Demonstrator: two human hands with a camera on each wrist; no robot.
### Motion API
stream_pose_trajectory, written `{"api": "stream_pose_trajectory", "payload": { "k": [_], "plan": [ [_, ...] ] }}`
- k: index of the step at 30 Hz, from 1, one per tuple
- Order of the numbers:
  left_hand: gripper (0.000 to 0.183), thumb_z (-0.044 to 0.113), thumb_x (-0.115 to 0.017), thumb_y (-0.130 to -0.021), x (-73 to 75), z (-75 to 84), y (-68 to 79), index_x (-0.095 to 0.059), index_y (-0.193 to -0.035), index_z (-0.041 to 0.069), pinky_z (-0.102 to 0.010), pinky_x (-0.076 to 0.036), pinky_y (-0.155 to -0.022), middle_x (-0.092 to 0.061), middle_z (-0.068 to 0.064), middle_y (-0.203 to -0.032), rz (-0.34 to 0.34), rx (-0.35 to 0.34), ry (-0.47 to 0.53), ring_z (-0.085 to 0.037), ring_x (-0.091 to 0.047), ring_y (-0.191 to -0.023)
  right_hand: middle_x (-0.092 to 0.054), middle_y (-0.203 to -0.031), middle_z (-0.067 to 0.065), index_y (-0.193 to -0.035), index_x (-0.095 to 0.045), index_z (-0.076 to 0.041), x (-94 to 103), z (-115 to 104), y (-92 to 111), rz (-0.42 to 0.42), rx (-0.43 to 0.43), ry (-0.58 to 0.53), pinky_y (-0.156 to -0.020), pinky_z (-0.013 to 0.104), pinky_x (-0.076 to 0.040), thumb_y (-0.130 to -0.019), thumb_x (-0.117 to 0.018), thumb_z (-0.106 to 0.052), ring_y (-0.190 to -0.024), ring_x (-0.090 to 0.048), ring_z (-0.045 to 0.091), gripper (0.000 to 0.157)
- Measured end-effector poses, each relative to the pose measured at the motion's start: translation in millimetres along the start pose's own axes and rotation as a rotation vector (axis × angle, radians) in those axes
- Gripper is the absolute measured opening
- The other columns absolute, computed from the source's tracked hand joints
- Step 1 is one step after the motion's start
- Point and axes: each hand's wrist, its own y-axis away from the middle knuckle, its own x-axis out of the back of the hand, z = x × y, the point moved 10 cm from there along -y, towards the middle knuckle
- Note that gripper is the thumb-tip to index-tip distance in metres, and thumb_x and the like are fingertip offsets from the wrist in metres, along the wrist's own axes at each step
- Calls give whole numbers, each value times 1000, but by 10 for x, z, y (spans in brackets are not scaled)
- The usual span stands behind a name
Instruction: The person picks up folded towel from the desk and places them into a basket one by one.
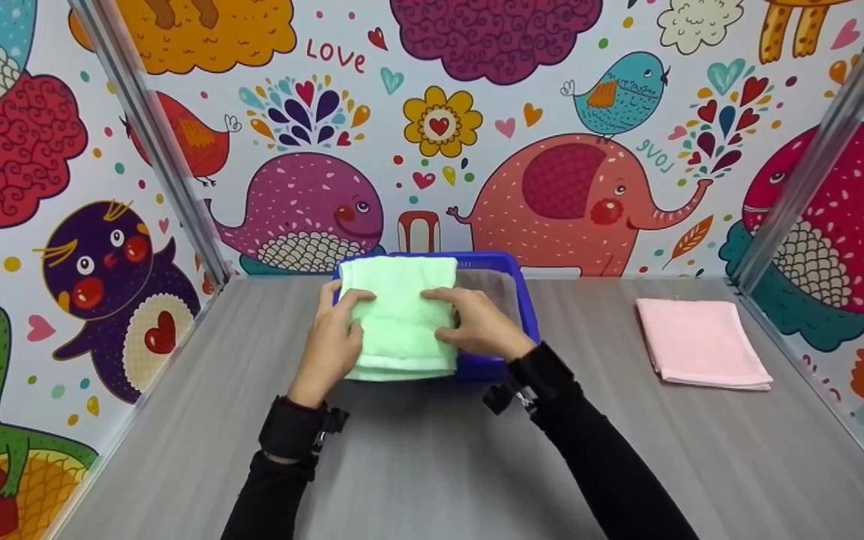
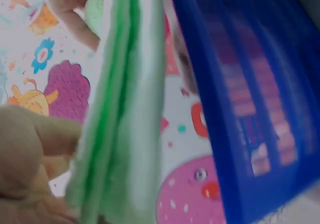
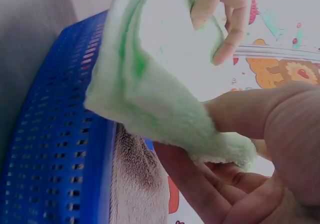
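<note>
A folded light green towel point(image 1: 398, 319) is held over the left part of a blue plastic basket point(image 1: 528, 311). My left hand point(image 1: 331, 346) grips the towel's left edge, fingers and thumb on opposite faces. On the opposite edge my right hand point(image 1: 483, 324) pinches it; in the right wrist view the thumb lies on one side and the fingers point(image 3: 190, 184) on the other. Stacked layers of the green towel point(image 2: 117, 99) show edge-on in the left wrist view, apart from the basket wall point(image 2: 205, 84). A grey-brown towel point(image 1: 496, 291) lies inside the basket, partly covered from view.
A folded pink towel point(image 1: 702, 343) lies on the grey table point(image 1: 589, 420) to the right. The basket stands near the back wall point(image 1: 432, 120), which carries colourful animal drawings. Metal corner posts point(image 1: 151, 139) and printed side panels border the table.
</note>
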Motion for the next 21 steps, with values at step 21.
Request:
{"api": "stream_pose_trajectory", "payload": {
  "k": [21],
  "plan": [
    [38,-16,-55,-93,-98,-420,-51,-72,-124,-2,-57,-55,-85,-49,-29,-145,188,-42,-274,-48,-64,-106,-61,-145,20,-146,-56,-1,-452,-49,-480,119,16,-13,-111,43,-48,-89,-70,2,-135,-57,31,59]
  ]
}}
